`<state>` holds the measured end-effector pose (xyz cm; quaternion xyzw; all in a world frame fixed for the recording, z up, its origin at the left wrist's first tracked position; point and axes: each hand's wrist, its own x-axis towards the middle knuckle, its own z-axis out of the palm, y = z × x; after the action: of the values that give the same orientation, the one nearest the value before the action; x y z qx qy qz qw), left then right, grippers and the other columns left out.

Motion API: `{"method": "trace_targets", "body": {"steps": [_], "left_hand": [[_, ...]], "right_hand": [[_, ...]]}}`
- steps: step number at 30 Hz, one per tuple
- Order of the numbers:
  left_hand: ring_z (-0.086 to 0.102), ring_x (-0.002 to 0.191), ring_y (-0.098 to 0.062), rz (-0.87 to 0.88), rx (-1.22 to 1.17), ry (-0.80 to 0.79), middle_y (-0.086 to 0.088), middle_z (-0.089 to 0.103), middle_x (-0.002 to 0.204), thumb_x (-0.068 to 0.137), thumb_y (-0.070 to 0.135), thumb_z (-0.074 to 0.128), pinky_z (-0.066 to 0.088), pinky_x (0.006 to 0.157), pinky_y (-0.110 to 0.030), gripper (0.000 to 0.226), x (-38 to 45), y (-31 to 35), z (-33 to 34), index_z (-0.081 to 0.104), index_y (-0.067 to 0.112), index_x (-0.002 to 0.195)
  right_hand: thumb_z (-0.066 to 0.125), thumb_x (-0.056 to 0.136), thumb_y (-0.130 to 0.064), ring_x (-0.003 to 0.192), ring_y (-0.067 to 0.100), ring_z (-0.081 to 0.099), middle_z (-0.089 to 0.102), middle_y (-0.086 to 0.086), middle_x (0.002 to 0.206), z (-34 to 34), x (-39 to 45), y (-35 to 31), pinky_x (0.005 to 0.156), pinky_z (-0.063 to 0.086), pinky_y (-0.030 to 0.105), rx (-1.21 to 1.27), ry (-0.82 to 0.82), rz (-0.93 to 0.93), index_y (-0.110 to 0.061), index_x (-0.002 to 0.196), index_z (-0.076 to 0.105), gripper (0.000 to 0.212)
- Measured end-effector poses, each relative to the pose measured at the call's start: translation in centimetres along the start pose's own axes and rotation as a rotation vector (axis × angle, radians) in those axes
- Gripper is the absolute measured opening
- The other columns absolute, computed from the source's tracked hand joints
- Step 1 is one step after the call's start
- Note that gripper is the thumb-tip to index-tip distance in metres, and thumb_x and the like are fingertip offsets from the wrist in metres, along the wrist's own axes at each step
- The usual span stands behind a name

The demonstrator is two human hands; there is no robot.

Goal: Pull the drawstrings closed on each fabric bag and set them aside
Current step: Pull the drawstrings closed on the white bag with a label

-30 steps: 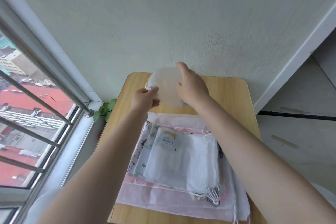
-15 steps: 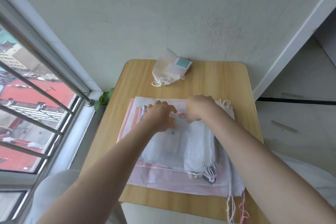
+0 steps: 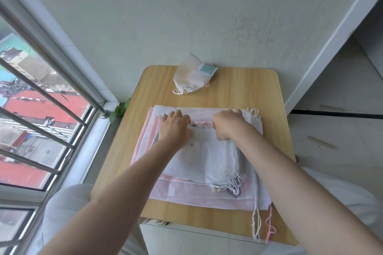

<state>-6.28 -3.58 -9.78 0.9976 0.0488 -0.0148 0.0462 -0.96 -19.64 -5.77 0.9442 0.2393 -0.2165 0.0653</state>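
Note:
A stack of flat white and pink fabric bags lies in the middle of the small wooden table. My left hand and my right hand both rest on the far edge of the top white bag, fingers curled on its fabric. Loose white and pink drawstrings hang off the near right corner of the stack. One cinched beige bag with a teal label lies at the table's far edge against the wall, its white cords bunched toward me.
The table stands against a white wall. A barred window runs along the left, with a green leaf at its corner. A white cabinet frame stands to the right. My white-clad knees show below the table.
The beige bag was in both hands above the table's far edge a second ago; it now lies there released. Both hands have come back to the far edge of the stack.

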Motion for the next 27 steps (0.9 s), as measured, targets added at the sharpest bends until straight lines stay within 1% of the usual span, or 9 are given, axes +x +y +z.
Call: {"method": "trace_targets", "body": {"steps": [3, 8, 10, 14, 17, 20, 23, 25, 27], "left_hand": [[0.047, 0.111, -0.022, -0.026, 0.005, -0.002, 0.000, 0.058, 0.113, 0.087, 0.030, 0.057, 0.028, 0.091, -0.032, 0.029, -0.3, -0.4, 0.1, 0.062, 0.022, 0.115], [0.047, 0.112, -0.023, -0.013, 0.056, -0.003, 0.000, 0.061, 0.110, 0.090, 0.035, 0.052, 0.030, 0.095, -0.035, 0.028, -0.6, -0.6, 0.6, 0.061, 0.020, 0.113], [0.047, 0.109, -0.024, -0.009, 0.088, 0.007, -0.001, 0.061, 0.108, 0.089, 0.035, 0.054, 0.031, 0.092, -0.036, 0.027, -0.6, -0.6, 0.4, 0.061, 0.018, 0.109], [0.048, 0.102, -0.024, -0.042, 0.041, 0.071, 0.000, 0.062, 0.097, 0.082, 0.033, 0.060, 0.032, 0.089, -0.035, 0.024, -0.6, -0.8, -0.5, 0.063, 0.018, 0.100], [0.048, 0.106, -0.020, -0.040, 0.005, -0.048, 0.005, 0.057, 0.098, 0.078, 0.035, 0.067, 0.031, 0.091, -0.033, 0.028, -0.6, -1.8, -2.3, 0.063, 0.028, 0.105], [0.055, 0.103, -0.014, 0.030, -0.364, -0.168, 0.008, 0.060, 0.102, 0.072, 0.036, 0.081, 0.042, 0.092, -0.031, 0.040, -0.9, -2.0, -4.0, 0.066, 0.029, 0.108], [0.064, 0.079, -0.010, -0.088, -0.659, -0.177, 0.007, 0.070, 0.081, 0.079, 0.029, 0.077, 0.047, 0.070, -0.021, 0.012, -1.6, -1.8, -4.7, 0.068, 0.025, 0.086], [0.060, 0.062, -0.008, -0.249, -0.780, -0.136, 0.003, 0.069, 0.068, 0.082, 0.022, 0.074, 0.039, 0.052, -0.017, 0.006, -2.4, -2.8, -4.6, 0.068, 0.024, 0.079], [0.057, 0.051, -0.006, -0.390, -0.871, -0.132, 0.001, 0.069, 0.064, 0.082, 0.014, 0.073, 0.037, 0.045, -0.015, 0.005, -3.6, -4.4, -4.2, 0.069, 0.017, 0.083]], "right_hand": [[0.052, 0.080, -0.002, 0.111, 0.025, 0.048, 0.056, 0.003, 0.104, 0.3, -0.5, -0.1, 0.099, 0.031, 0.035, -0.003, 0.017, 0.015, -0.019, 0.096, 0.056, 0.024], [0.052, 0.079, -0.002, 0.114, 0.025, 0.044, 0.051, 0.002, 0.098, 0.4, -0.8, -0.3, 0.100, 0.028, 0.036, -0.029, -0.002, 0.047, -0.020, 0.090, 0.050, 0.021], [0.051, 0.081, -0.002, 0.116, 0.025, 0.044, 0.056, 0.003, 0.106, 0.1, -1.0, -0.4, 0.102, 0.026, 0.036, -0.035, 0.007, 0.059, -0.019, 0.090, 0.050, 0.020], [0.050, 0.086, -0.004, 0.117, 0.026, 0.044, 0.057, 0.003, 0.116, -0.1, -1.1, -0.1, 0.099, 0.029, 0.038, -0.011, 0.162, 0.050, -0.017, 0.105, 0.060, 0.025], [0.051, 0.091, -0.009, 0.112, 0.024, 0.046, 0.051, 0.000, 0.108, -0.6, -0.8, 0.2, 0.090, 0.031, 0.037, 0.184, 0.279, -0.063, -0.021, 0.102, 0.063, 0.020], [0.056, 0.095, -0.019, 0.097, 0.018, 0.052, 0.054, -0.005, 0.100, -1.8, -0.9, -0.9, 0.079, 0.035, 0.029, 0.461, 0.200, -0.242, -0.022, 0.098, 0.065, 0.010], [0.061, 0.092, -0.022, 0.087, 0.019, 0.054, 0.056, -0.003, 0.094, -2.2, -1.0, -3.2, 0.073, 0.043, 0.031, 0.632, 0.231, -0.313, -0.022, 0.096, 0.063, 0.004], [0.067, 0.088, -0.026, 0.083, 0.020, 0.055, 0.056, 0.000, 0.095, -1.8, -0.8, -4.1, 0.074, 0.047, 0.035, 0.712, 0.244, -0.267, -0.021, 0.107, 0.053, 0.024], [0.071, 0.084, -0.029, 0.087, 0.020, 0.057, 0.058, 0.001, 0.100, -1.3, -0.5, -3.9, 0.078, 0.049, 0.037, 0.675, 0.184, -0.184, -0.018, 0.115, 0.050, 0.039]]}}
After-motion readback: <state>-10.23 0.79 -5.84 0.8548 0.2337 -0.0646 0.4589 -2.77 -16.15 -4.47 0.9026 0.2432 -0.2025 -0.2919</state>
